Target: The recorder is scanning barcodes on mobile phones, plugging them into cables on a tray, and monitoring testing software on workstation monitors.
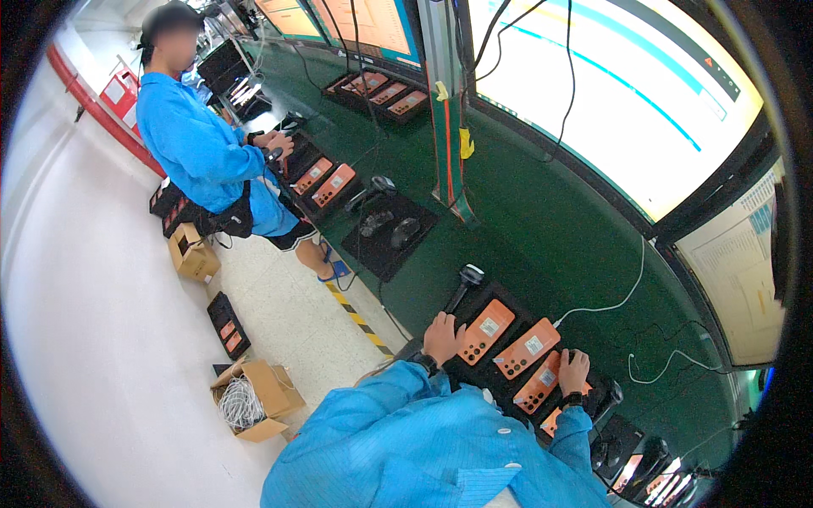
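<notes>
A black tray (506, 301) in front of me holds several orange phones with white labels and dark camera lenses. My left hand (441, 340) is closed at the tray's left edge, beside the leftmost phone (489, 328). The handle of a black barcode scanner (469, 277) ends right at its fingers; whether they grip the handle or the tray I cannot tell. A white cable (603, 306) runs to the far end of the second phone (528, 345). My right hand (574, 371) bends its fingers down by the far end of the third phone (539, 383); its fingertips are hidden.
A second barcode scanner (610, 398) lies right of the tray. Large monitors (627, 93) line the back of the green bench (542, 229), with a metal post (446, 110) between them. At left a co-worker (199, 144) in blue handles phones. Cardboard boxes (269, 394) stand on the floor.
</notes>
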Motion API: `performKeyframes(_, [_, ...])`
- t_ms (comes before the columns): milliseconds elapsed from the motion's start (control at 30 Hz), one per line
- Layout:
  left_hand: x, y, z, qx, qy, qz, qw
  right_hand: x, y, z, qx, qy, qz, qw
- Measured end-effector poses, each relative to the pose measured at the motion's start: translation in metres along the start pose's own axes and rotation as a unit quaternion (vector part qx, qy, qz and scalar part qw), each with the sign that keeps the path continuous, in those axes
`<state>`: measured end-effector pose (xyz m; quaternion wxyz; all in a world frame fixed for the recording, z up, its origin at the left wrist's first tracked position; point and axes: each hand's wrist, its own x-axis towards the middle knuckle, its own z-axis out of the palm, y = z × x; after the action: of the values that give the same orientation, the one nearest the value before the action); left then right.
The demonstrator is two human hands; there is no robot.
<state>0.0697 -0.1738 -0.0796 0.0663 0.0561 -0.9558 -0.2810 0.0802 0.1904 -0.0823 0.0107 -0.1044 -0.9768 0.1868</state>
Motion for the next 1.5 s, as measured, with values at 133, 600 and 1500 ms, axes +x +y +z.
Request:
performKeyframes(133, [0.000, -0.001, 0.002, -0.013, 0.038, 0.022, 0.999, -0.012, -0.007, 0.008, -0.060, 0.023, 0.005, 0.998])
performKeyframes(600, [-0.003, -0.002, 0.004, -0.018, 0.034, 0.019, 0.999, 0.001, 0.003, -0.025, 0.081, -0.055, -0.052, 0.994])
performKeyframes(1500, [0.002, 0.011, 0.007, 0.072, -0.082, 0.005, 0.994, -0.007, -0.001, -0.008, -0.024, 0.120, -0.090, 0.988])
